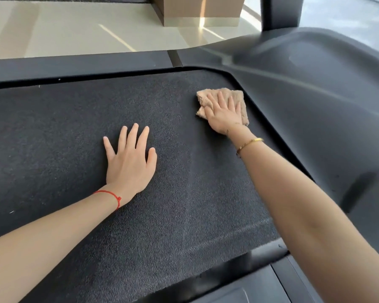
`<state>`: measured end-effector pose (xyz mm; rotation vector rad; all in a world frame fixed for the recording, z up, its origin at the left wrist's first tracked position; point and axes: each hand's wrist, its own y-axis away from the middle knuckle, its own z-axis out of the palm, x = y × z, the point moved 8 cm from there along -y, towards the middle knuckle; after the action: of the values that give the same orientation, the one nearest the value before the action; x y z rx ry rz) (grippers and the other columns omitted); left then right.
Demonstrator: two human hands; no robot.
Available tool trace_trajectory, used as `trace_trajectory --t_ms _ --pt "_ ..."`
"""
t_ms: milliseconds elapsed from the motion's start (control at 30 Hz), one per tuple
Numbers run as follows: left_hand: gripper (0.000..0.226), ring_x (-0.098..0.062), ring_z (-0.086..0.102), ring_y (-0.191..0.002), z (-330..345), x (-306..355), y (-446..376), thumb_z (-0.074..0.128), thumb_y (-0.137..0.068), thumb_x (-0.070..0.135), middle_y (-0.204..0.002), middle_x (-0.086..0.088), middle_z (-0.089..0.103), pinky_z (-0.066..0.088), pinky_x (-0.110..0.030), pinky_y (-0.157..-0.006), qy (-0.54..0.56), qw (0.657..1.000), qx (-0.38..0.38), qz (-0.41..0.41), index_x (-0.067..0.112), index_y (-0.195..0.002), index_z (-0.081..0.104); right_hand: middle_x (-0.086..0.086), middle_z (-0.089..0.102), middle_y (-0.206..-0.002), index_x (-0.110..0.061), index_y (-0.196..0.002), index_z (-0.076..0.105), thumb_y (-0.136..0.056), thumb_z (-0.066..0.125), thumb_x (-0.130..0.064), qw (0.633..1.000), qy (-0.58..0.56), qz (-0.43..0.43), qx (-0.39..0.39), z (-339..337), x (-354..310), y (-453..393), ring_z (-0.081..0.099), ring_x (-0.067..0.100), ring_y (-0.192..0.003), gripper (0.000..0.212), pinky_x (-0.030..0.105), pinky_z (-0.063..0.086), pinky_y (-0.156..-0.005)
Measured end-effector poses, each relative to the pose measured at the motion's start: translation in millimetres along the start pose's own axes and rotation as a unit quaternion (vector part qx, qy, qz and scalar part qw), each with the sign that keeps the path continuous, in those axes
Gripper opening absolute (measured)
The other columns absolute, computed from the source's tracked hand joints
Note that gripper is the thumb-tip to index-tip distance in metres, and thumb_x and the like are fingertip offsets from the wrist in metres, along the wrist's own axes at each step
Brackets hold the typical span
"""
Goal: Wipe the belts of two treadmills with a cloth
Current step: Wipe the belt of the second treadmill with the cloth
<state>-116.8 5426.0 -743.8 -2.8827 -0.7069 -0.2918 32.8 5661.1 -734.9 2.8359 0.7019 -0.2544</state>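
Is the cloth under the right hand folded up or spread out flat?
Folded or bunched. The cloth shows a compact wad with doubled edges under the flat right hand, on the belt.

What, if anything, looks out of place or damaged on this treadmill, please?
Nothing looks damaged. The belt lies flat, with only a few pale specks near its left end. The left hand rests flat on it, and the right hand presses the tan cloth near the corner.
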Motion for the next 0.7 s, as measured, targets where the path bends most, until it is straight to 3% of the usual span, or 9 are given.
trace_trajectory --t_ms 300,500,600,700 --pt "0.063 -0.022 0.006 -0.154 1 -2 -1 0.015 -0.099 0.045 -0.166 -0.001 0.015 0.006 -0.063 -0.12 -0.026 1.0 0.002 -0.006 0.025 -0.159 0.016 -0.001 -0.008 -0.166 -0.035 -0.157 0.001 -0.103 0.011 -0.049 0.999 0.018 -0.03 -0.022 -4 -50 -105 -0.012 0.031 -0.151 0.057 0.048 -0.014 -0.12" --pt "0.071 -0.021 0.003 -0.154 1 -3 -5 0.006 -0.092 0.048 -0.167 0.001 0.012 0.005 -0.062 -0.12 -0.035 0.999 -0.008 -0.01 0.027 -0.159 0.014 -0.005 -0.003 -0.166 -0.037 -0.156 0.005 -0.103 0.018 -0.049 0.983 0.043 -0.178 -0.028 21 -130 -104 -0.007 0.029 -0.152 0.056 0.047 -0.011 -0.121" --pt "0.069 -0.021 0.004 -0.154 0 -3 -5 0.008 -0.093 0.048 -0.167 0.002 0.012 0.006 -0.062 -0.12 -0.037 0.999 -0.009 -0.01 0.027 -0.159 0.014 -0.007 -0.002 -0.165 -0.04 -0.156 0.004 -0.103 0.018 -0.05 0.978 0.037 -0.205 -0.017 16 -112 -100 -0.004 0.027 -0.152 0.056 0.043 -0.007 -0.122" --pt "0.067 -0.021 0.004 -0.154 0 -3 -4 0.011 -0.095 0.048 -0.166 0.002 0.013 0.005 -0.062 -0.121 -0.028 1.0 -0.01 -0.01 0.027 -0.159 0.016 -0.003 -0.007 -0.166 -0.034 -0.157 0.0 -0.102 0.016 -0.05 0.992 0.043 -0.122 -0.006 -1 -54 -107 -0.006 0.026 -0.152 0.06 0.043 -0.007 -0.122"
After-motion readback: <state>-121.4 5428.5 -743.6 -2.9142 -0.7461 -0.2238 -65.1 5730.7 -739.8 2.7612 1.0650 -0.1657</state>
